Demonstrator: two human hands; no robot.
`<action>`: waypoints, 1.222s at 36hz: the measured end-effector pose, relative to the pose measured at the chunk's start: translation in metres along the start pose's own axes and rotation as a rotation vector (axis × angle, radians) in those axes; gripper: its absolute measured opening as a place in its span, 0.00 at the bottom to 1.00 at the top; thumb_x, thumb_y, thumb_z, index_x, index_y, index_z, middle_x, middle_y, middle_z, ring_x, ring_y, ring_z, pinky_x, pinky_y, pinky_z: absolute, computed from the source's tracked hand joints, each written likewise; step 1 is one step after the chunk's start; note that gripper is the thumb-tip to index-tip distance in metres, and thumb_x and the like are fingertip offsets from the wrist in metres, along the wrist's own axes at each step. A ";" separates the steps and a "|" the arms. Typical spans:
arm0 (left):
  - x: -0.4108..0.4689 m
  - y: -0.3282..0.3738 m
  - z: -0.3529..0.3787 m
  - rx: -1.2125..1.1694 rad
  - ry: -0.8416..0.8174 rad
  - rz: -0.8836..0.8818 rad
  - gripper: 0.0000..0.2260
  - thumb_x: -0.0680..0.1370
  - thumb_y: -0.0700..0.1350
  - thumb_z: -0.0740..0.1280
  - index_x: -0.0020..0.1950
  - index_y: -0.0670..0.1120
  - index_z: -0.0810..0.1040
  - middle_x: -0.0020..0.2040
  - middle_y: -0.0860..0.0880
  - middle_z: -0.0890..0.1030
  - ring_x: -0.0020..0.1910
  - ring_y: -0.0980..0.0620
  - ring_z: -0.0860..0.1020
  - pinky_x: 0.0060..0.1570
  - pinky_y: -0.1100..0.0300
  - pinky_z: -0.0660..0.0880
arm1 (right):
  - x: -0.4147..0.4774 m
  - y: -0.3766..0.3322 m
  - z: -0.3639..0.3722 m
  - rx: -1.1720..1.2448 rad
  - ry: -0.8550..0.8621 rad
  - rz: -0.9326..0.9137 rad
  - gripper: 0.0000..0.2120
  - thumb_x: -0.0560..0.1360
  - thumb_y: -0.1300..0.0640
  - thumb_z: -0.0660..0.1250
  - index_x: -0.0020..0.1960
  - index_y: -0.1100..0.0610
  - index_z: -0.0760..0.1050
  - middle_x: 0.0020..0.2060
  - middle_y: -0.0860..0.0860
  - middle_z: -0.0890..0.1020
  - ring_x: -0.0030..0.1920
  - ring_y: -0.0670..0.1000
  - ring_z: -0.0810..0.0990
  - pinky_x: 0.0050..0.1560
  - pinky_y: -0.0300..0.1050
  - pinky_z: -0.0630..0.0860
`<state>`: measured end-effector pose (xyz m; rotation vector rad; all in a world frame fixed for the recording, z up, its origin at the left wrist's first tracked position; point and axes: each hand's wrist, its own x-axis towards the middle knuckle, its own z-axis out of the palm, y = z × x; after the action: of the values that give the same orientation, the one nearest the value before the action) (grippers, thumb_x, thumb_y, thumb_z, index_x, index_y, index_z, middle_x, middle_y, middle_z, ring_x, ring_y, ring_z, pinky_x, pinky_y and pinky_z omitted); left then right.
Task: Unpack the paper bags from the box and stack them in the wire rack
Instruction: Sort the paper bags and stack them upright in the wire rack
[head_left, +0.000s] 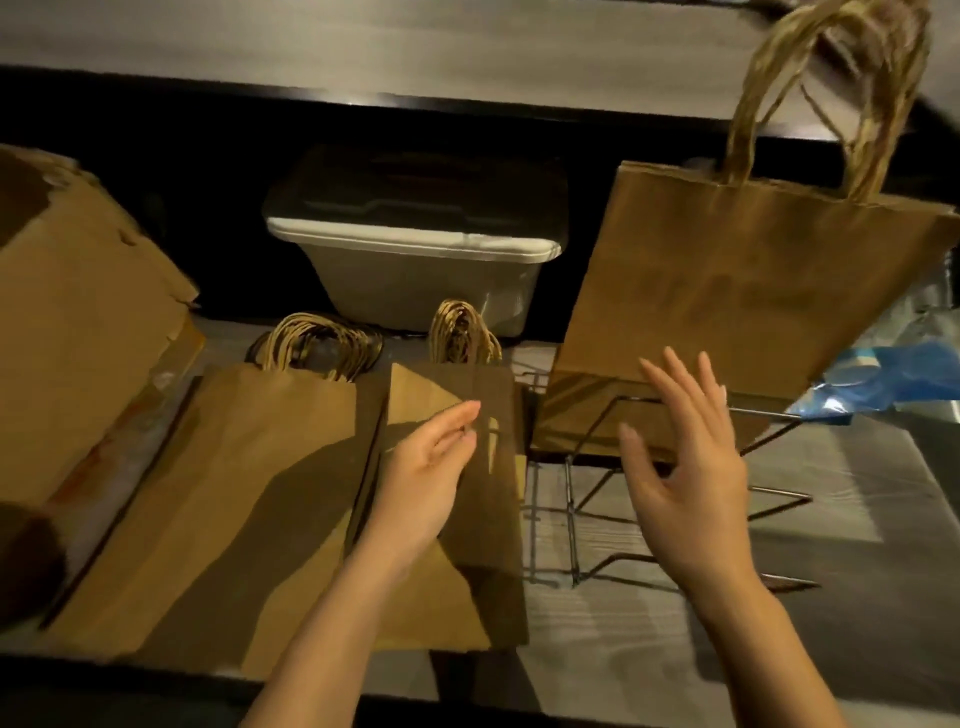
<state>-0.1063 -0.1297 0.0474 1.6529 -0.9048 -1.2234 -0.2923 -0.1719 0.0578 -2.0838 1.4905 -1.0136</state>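
A brown paper bag (727, 280) with twine handles stands tilted in the far slot of the wire rack (587, 519). My right hand (691, 467) hovers in front of its lower edge with fingers spread, holding nothing. Over a flat stack of paper bags (488, 499) lying left of the rack, my left hand (426, 467) hangs with loosely curled fingers, and it grips nothing. A wider stack of bags (249, 467) lies further left. The cardboard box (78, 322) stands at the left edge.
A grey plastic bin with a lid (415, 260) sits behind the stacks under a dark shelf. Blue plastic wrap (883, 379) lies right of the rack. The counter's front edge runs along the bottom of the view.
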 end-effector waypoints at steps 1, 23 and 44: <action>-0.004 -0.003 -0.009 -0.002 0.029 0.002 0.15 0.81 0.43 0.59 0.66 0.53 0.73 0.59 0.62 0.75 0.55 0.70 0.71 0.46 0.81 0.68 | -0.002 -0.006 0.006 0.022 -0.016 -0.048 0.24 0.75 0.62 0.66 0.69 0.51 0.66 0.69 0.45 0.65 0.75 0.46 0.54 0.74 0.53 0.55; -0.038 -0.081 -0.198 -0.105 0.617 -0.210 0.16 0.81 0.45 0.59 0.69 0.53 0.69 0.67 0.51 0.71 0.64 0.51 0.70 0.65 0.54 0.67 | -0.058 -0.131 0.166 0.190 -0.961 -0.033 0.29 0.76 0.54 0.67 0.70 0.38 0.58 0.74 0.39 0.51 0.72 0.36 0.49 0.64 0.23 0.47; -0.034 -0.090 -0.211 0.407 0.693 -0.205 0.18 0.79 0.45 0.62 0.69 0.52 0.70 0.72 0.43 0.63 0.70 0.43 0.63 0.64 0.46 0.68 | -0.090 -0.132 0.198 0.003 -1.066 0.116 0.31 0.79 0.52 0.63 0.75 0.42 0.50 0.75 0.48 0.33 0.74 0.53 0.30 0.74 0.46 0.43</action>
<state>0.0935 -0.0204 0.0059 2.3290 -0.5666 -0.5145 -0.0760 -0.0605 -0.0153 -1.9525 0.9852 0.1888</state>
